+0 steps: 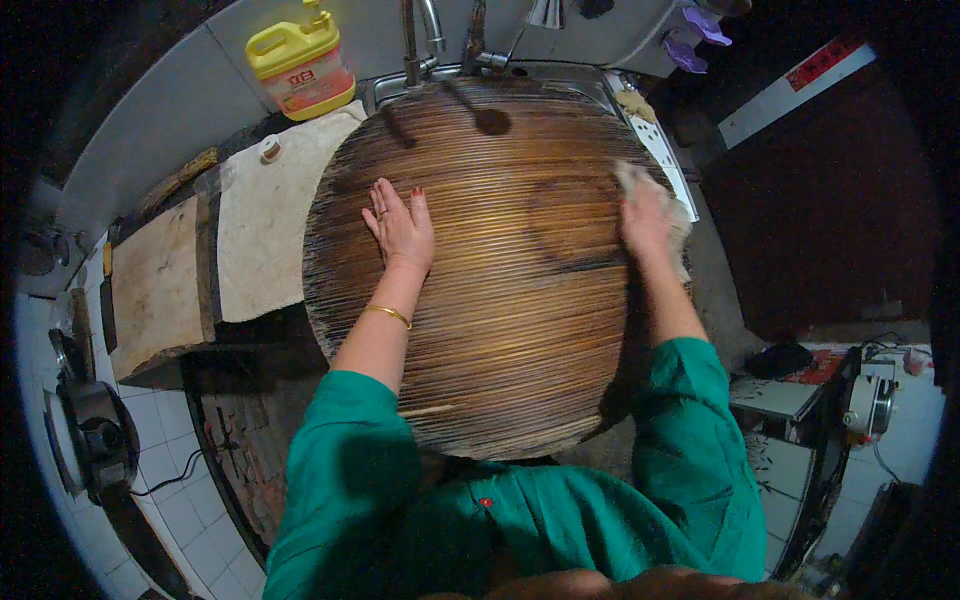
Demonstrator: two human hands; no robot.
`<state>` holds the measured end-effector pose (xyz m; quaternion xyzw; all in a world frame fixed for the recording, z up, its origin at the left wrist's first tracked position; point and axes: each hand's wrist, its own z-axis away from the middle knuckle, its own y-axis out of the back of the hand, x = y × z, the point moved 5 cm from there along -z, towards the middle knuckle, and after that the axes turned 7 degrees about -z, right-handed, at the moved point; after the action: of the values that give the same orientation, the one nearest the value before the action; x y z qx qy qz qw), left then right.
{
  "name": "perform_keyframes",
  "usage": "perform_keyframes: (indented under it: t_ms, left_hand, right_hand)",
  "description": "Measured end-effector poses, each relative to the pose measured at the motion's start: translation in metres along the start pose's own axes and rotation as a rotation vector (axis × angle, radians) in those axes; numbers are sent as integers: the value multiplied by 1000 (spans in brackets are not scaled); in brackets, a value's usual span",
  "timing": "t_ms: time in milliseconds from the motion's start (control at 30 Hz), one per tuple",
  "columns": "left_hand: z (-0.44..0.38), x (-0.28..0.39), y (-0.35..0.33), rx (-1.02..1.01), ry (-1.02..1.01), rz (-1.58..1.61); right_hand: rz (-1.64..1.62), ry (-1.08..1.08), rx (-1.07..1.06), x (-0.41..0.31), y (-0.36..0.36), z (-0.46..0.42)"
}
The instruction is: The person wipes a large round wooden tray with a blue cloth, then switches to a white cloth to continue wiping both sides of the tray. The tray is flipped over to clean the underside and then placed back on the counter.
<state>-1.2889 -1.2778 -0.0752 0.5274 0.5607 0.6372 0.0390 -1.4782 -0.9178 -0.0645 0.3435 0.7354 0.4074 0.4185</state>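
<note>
A large round mat of brown stalks (480, 300), laid side by side like a pot lid, lies over the sink (382, 91) and hides most of its basin. On its left half my left hand (405, 229) rests flat, palm down, with the fingers apart and nothing in them. My right hand (649, 221) is at the mat's right edge, holding a pale cloth (679, 225) against it. The palm hides part of the cloth. Dark stains and faucet shadows mark the stalks.
A tap (411, 45) stands behind the mat. On the left are a yellow detergent jug (300, 67), a beige cloth (259, 232), a small spool (270, 148) and a wooden cutting board (161, 277). A white perforated strip (664, 154) and a sponge (634, 105) lie right of the sink.
</note>
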Motion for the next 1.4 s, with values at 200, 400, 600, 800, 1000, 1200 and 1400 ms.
perform_keyframes:
  t_ms: [200, 400, 600, 800, 1000, 1200, 1400]
  left_hand:
    - [0, 2, 3, -8, -3, -4]
    - [2, -4, 3, 17, 4, 100]
    - [6, 1, 8, 35, -13, 32]
    - [7, 9, 13, 2, 32, 0]
    - [8, 8, 11, 16, -36, -26]
    - [8, 8, 4, -47, -79, -111]
    - [8, 20, 4, -111, -59, -336]
  right_hand:
    - [-10, -260, -5, -69, -42, -48]
    - [-252, 666, -257, -318, -137, -32]
    - [-149, 635, -283, -303, -149, -92]
    - [-60, 143, -179, -104, -99, -168]
    - [67, 45, 28, 61, -46, -100]
    - [26, -3, -93, -1, -6, 23]
    - [-197, 540, -429, -186, -16, 133]
